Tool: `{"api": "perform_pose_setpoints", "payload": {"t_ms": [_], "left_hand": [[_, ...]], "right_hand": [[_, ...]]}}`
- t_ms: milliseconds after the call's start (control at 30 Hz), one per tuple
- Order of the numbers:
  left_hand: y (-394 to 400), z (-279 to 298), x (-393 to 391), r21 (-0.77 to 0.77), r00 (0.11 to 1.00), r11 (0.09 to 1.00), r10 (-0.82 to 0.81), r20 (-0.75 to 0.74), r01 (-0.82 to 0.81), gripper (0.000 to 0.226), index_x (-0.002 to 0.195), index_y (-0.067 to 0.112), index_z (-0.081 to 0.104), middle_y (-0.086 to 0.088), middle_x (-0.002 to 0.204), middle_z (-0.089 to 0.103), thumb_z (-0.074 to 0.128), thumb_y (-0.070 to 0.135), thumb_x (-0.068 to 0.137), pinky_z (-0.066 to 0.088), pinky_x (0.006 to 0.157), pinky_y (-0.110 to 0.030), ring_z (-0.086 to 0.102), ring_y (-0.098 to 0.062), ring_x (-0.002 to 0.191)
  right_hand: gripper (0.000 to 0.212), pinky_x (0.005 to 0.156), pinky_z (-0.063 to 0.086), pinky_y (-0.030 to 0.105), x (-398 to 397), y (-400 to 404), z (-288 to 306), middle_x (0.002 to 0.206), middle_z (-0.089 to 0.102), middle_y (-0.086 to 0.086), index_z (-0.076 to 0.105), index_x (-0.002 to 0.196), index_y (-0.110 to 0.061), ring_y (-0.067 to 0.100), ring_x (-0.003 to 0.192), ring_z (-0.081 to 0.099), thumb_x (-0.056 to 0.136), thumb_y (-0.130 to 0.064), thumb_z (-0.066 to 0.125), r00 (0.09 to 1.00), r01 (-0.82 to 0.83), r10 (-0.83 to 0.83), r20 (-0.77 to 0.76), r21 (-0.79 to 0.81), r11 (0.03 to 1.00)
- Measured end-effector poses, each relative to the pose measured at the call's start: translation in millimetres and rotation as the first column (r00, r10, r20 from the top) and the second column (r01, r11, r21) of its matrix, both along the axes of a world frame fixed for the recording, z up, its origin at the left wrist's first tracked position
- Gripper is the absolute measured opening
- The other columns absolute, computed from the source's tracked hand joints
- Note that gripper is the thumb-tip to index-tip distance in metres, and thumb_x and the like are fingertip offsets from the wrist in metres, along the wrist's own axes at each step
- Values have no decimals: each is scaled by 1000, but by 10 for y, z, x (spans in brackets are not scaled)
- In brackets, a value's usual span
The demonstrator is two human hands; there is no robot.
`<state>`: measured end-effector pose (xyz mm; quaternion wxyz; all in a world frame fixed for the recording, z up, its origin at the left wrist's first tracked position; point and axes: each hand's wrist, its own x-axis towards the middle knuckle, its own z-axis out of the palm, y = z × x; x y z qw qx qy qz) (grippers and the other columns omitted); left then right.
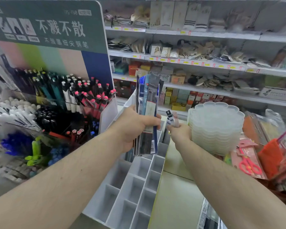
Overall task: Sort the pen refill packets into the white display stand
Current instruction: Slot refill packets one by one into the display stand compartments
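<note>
While the left hand (135,128) stays out of the placing, clamped round a fanned bundle of pen refill packets (148,113) at frame centre, the right hand (180,133) pinches a single small packet (171,119) just right of it. Bundle stands near upright, long axis top to bottom of frame, barcode end low. Single packet also roughly upright, leaning slightly left; fingers closed on its lower end.

White display stand (130,187) lies directly below both hands, running from centre down to the lower middle of the frame. Its rows of compartments look mostly bare; a few upper cells beneath the bundle are hidden.

Key relation: right hand sits just over the stand's right-hand column of cells, nearer to them than the left. Judgement: packet needs lowering, long axis kept vertical, into one of those cells.

Left of frame: pen display (69,96). Right of frame: stack of clear trays (216,126), touching or just beside the right hand; cannot tell which.
</note>
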<state>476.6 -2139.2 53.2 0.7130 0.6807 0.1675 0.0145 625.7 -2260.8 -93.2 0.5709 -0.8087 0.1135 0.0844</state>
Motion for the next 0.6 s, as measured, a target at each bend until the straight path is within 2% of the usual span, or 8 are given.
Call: {"api": "perform_pose_setpoints", "payload": {"t_ms": [67, 200, 267, 333, 400, 467, 533, 600], "left_hand": [[9, -10, 9, -3, 1000, 1000, -4, -12, 4, 30, 107, 3, 64, -2, 76, 70, 72, -4, 79, 52, 69, -34, 67, -20, 75], [9, -39, 12, -5, 1000, 1000, -11, -19, 11, 32, 111, 2, 63, -3, 77, 70, 73, -1, 81, 53, 72, -36, 68, -19, 73], [-2, -41, 4, 4, 999, 1000, -29, -19, 29, 32, 112, 0, 62, -3, 78, 71, 72, -1, 82, 54, 75, -37, 68, -17, 71], [-9, -35, -1, 17, 999, 999, -44, -23, 44, 32, 112, 2, 63, -3, 80, 72, 73, 0, 82, 55, 79, -39, 69, -17, 72], [-10, -23, -5, 26, 998, 998, -56, -26, 57, 30, 111, 3, 63, -2, 82, 72, 73, 1, 82, 55, 79, -40, 69, -17, 72], [-13, -19, -7, 27, 997, 997, -66, -35, 67, 29, 111, 3, 63, 0, 78, 72, 72, 1, 83, 54, 76, -36, 69, -16, 71], [-25, -12, -14, 31, 996, 996, -78, -48, 79, 29, 111, 2, 63, 2, 75, 71, 71, 1, 84, 52, 72, -32, 69, -14, 69], [-40, -3, -23, 43, 994, 995, -87, -62, 90, 30, 112, 3, 62, 2, 75, 72, 72, 2, 84, 51, 71, -31, 70, -13, 69]], "right_hand": [[14, 52, 37, 27, 2, -7, -34, 65, 56, 1, 65, 79, -17, 19, 58, 49, 86, -26, 72, 998, -53, 52, -45, -35, 998], [16, 52, 38, 31, 51, -88, -65, 64, 53, 5, 58, 73, -18, 23, 55, 46, 85, -18, 69, 995, 2, 3, -96, 51, 999], [13, 48, 35, 29, 20, -153, 18, 65, 50, 5, 54, 82, -17, 19, 50, 41, 88, -17, 65, 993, 41, -23, -114, 159, 986], [12, 44, 34, 25, -80, -235, 155, 65, 48, 3, 50, 93, -17, 15, 49, 40, 94, -17, 62, 983, 81, -20, -181, 335, 939], [13, 42, 36, 22, -263, -337, 367, 64, 47, 1, 50, 90, -16, 13, 50, 42, 98, -21, 60, 955, 64, 94, -282, 502, 862], [19, 43, 38, 22, -429, -448, 516, 63, 47, 0, 51, 83, -15, 14, 52, 44, 98, -24, 58, 925, 11, 215, -314, 586, 810], [20, 46, 37, 23, -518, -522, 544, 62, 47, 0, 52, 80, -15, 14, 52, 45, 97, -22, 57, 910, -26, 268, -316, 602, 798], [17, 47, 35, 24, -519, -546, 484, 61, 45, 0, 51, 81, -14, 13, 49, 43, 96, -16, 59, 921, -35, 242, -304, 556, 831]]}}
